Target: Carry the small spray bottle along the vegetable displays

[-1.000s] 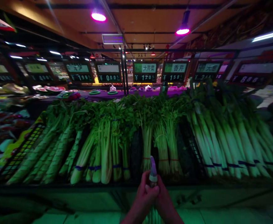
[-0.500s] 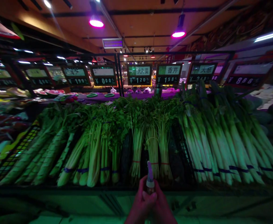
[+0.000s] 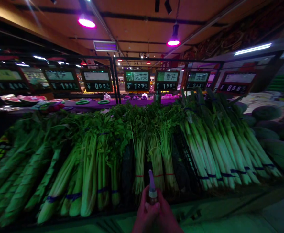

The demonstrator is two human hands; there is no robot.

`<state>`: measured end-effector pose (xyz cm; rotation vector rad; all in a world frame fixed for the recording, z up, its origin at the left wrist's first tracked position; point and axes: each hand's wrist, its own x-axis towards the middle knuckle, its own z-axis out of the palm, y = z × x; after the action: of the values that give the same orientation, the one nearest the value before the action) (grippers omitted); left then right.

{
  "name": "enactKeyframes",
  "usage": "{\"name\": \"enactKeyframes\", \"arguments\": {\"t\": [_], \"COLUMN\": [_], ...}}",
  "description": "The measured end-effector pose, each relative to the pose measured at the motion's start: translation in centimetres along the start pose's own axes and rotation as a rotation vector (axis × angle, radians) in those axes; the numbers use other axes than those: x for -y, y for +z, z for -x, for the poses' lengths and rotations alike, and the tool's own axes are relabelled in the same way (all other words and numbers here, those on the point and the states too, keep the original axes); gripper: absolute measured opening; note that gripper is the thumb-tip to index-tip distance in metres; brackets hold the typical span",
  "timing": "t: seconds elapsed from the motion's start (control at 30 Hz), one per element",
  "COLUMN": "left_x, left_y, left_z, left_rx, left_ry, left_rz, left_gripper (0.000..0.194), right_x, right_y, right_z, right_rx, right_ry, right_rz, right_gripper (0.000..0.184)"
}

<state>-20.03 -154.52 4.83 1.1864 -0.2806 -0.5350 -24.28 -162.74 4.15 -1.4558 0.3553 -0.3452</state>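
Bottle (image 3: 152, 191) first: I see a small one with a pale, pointed cap, standing upright at the bottom centre of my view, its tip rising clear above the knuckles. Both hands are wrapped around its lower body, so only the neck and cap show. My left hand (image 3: 145, 215) closes on it from the left, thumb laid across the front just under the collar; my right hand (image 3: 167, 218) closes on it from the right, pressed against the left one, fingers curled shut. The two hands touch each other and the bottle sits between them, held in front of the shelf edge (image 3: 205, 210).

Just beyond the cap stand the thin-stalked herb bundles (image 3: 156, 152), tied with red bands. To their left lie thicker celery bundles (image 3: 93, 174) with blue bands; to their right, a sloping stack of leeks (image 3: 217, 145), also blue-banded. Above the greens hangs a row of price signs (image 3: 137, 81), and purple ceiling lamps (image 3: 173, 42) glow overhead.
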Motion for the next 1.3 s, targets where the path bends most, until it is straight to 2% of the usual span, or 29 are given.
{"name": "enactKeyframes", "arguments": {"t": [0.17, 0.27, 0.37, 0.53, 0.73, 0.83, 0.93, 1.1, 1.2, 1.3], "left_x": [-0.6, -1.0, -0.8, 1.6, 6.1, 7.6, 8.8, 10.8, 11.4, 11.3], "left_y": [0.1, 1.3, 3.3, 8.9, 18.4, 23.1, 26.8, 30.3, 31.2, 31.2], "left_z": [-0.2, -0.6, -1.1, -1.9, -2.3, -2.2, -1.9, -1.2, -1.1, -1.5], "left_rx": [-0.052, -0.019, 0.021, 0.067, 0.092, 0.139, 0.138, 0.082, 0.065, 0.043], "left_ry": [0.015, 0.008, -0.006, 0.01, -0.008, -0.017, -0.015, -0.033, -0.035, -0.038], "left_rz": [0.011, 0.004, -0.009, -0.006, -0.003, -0.009, -0.017, 0.012, 0.007, 0.002], "left_gripper": [0.073, 0.081, 0.087, 0.074, 0.085, 0.077, 0.071, 0.074, 0.071, 0.071], "right_x": [0.8, 2.0, 3.1, 4.2, 4.5, 4.6, 4.9, 5.4, 5.2, 4.9], "right_y": [0.1, -0.9, -3.0, -9.1, -19.4, -24.2, -28.0, -31.9, -33.0, -33.0], "right_z": [-0.2, -0.3, -0.3, -0.1, 1.0, 1.9, 2.7, 3.6, 3.7, 3.3], "right_rx": [0.019, 0.027, 0.018, -0.039, -0.044, -0.11, -0.146, -0.075, -0.062, -0.072], "right_ry": [-0.026, -0.019, -0.004, -0.043, -0.029, -0.04, -0.027, 0.024, -0.002, -0.026], "right_rz": [0.041, 0.044, 0.069, 0.156, 0.135, 0.144, 0.143, 0.16, 0.182, 0.201], "right_gripper": [0.039, 0.042, 0.042, 0.039, 0.038, 0.032, 0.036, 0.043, 0.039, 0.035]}}
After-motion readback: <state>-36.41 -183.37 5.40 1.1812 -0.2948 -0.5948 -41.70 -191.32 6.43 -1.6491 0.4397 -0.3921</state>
